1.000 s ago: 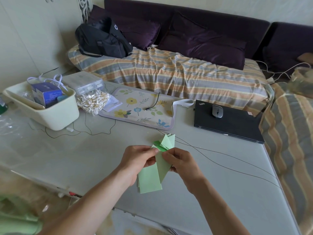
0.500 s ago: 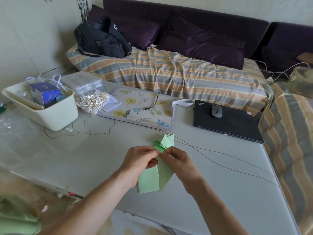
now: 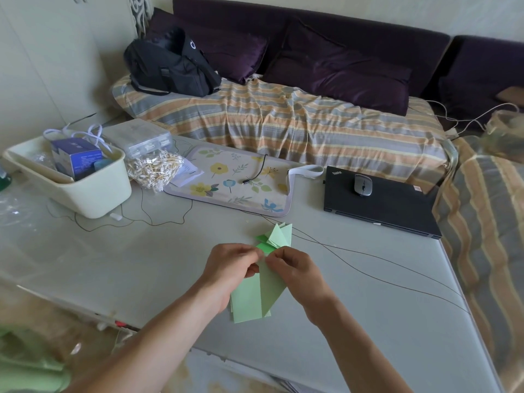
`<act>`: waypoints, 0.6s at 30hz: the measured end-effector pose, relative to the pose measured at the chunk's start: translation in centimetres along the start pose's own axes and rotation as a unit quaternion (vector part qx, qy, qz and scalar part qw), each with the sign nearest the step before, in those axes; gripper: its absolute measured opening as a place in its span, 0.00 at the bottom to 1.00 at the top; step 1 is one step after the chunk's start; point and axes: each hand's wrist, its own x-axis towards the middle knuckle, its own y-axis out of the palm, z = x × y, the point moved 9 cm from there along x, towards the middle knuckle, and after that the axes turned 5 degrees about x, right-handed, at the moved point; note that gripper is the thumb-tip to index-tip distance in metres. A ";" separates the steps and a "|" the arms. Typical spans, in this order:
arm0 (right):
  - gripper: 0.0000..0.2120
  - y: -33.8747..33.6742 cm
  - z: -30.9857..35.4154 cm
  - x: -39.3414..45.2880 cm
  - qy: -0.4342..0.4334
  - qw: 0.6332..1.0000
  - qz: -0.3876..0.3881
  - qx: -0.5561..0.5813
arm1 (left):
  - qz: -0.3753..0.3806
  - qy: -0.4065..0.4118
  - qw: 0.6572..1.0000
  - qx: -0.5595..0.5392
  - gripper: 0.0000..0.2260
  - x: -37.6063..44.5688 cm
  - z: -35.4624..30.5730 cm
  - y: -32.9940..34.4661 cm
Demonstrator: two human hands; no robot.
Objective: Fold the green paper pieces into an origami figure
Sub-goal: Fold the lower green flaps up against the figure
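Right, my left hand (image 3: 229, 272) and right hand (image 3: 295, 272) both pinch the green paper (image 3: 249, 300) at its far end. Its long axis runs back toward me, below the fingertips, equally near both.

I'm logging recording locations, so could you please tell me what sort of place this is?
Most likely a home living room: a purple sofa under a striped cover, and a table holding a closed laptop and household clutter.

One camera only, worn on my head, wide-angle. It looks forward and down across the surface (image 3: 368, 321) toward the sofa (image 3: 283, 129). My hands sit close beneath it.
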 end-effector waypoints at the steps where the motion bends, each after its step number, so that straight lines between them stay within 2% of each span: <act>1: 0.09 -0.1 -0.1 0.1 0.003 1.000 -0.001 0.003 | -0.007 0.006 1.000 0.000 0.03 0.1 -0.2 -0.3; 7: 0.09 -0.9 -0.7 0.4 0.022 1.000 -0.013 -0.003 | -0.038 0.018 0.999 -0.005 0.02 0.5 -0.5 -1.3; 12: 0.14 -1.4 -0.7 0.3 0.028 0.999 -0.029 -0.003 | -0.057 0.018 0.998 -0.006 0.02 0.6 -0.5 -1.6; 18: 0.11 -1.6 -0.7 0.4 0.021 1.000 -0.023 0.002 | -0.046 0.023 0.999 -0.009 0.04 0.8 -0.3 -1.6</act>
